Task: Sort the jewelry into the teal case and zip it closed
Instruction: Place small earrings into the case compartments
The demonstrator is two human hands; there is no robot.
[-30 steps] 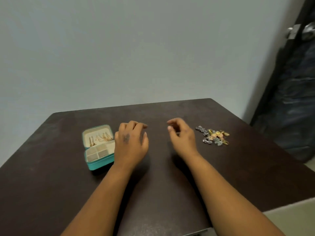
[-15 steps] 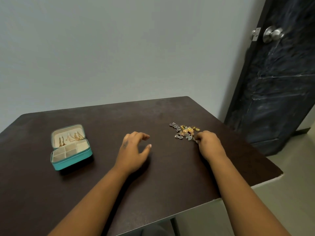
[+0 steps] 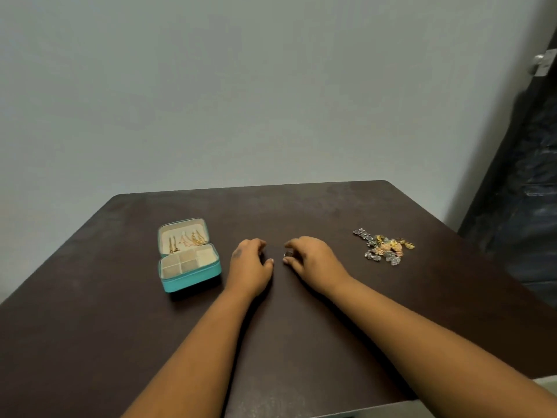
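The right hand (image 3: 313,260) has come back from the heap of jewelry (image 3: 384,247), where it was half a second ago, and now sits near the middle of the table (image 3: 286,342) with a small dark piece (image 3: 288,254) pinched between thumb and fingertips. The piece is too small to say what kind it is. My reading is that one item has been picked off the heap and is on its way to the case, so the sort is under way but far from done.

The left hand (image 3: 250,263) rests on the table just right of the teal case (image 3: 188,257), fingers loosely curled and holding nothing.

The case lies open, its lid back with gold pieces (image 3: 187,241) hanging in it, and its divided tray facing up. The heap lies well to the right of the case, beyond both hands.

The table is dark brown. Behind the case is a plain pale wall (image 3: 241,86); far right of it stands a dark door (image 3: 530,176) with a metal knob (image 3: 539,60).
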